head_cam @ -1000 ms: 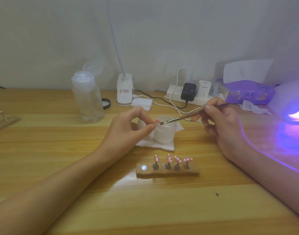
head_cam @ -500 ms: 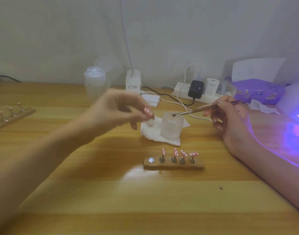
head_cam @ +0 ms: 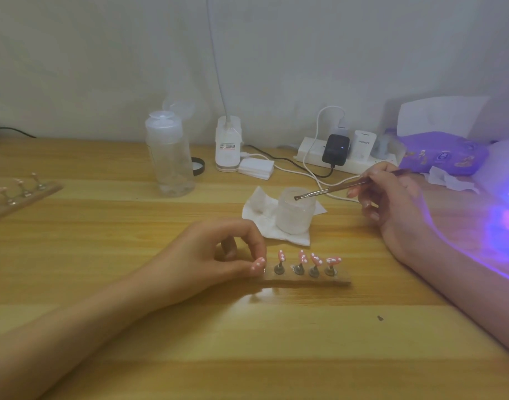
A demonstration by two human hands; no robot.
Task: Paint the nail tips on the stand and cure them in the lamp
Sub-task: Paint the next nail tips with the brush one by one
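The left hand (head_cam: 215, 255) pinches a pink nail tip (head_cam: 258, 265) with white dots between thumb and forefinger, the other fingers curled under. The tip is held right at the left end of a small wooden stand (head_cam: 313, 280); whether it is already seated there cannot be told. Four more dotted pink tips (head_cam: 316, 258) stand in a row on metal pegs along the rest of the stand, which lies flat on the wooden table (head_cam: 247, 342) in front of the person.

The right hand (head_cam: 391, 206) grips a thin metal brush (head_cam: 334, 189) like a pen. The brush slants down to the left, its bristles over the open mouth of a small white jar (head_cam: 293, 220). The jar sits on a white paper wipe (head_cam: 262, 217), just behind the stand.

At the far right edge, the curing lamp (head_cam: 507, 166) glows violet and throws purple light over the table and right forearm. Along the wall are a clear plastic bottle (head_cam: 169, 160), a white power strip (head_cam: 311, 153) with a black plug, and a purple tissue pack (head_cam: 443, 154). A second wooden stand (head_cam: 25, 194) lies at the far left.
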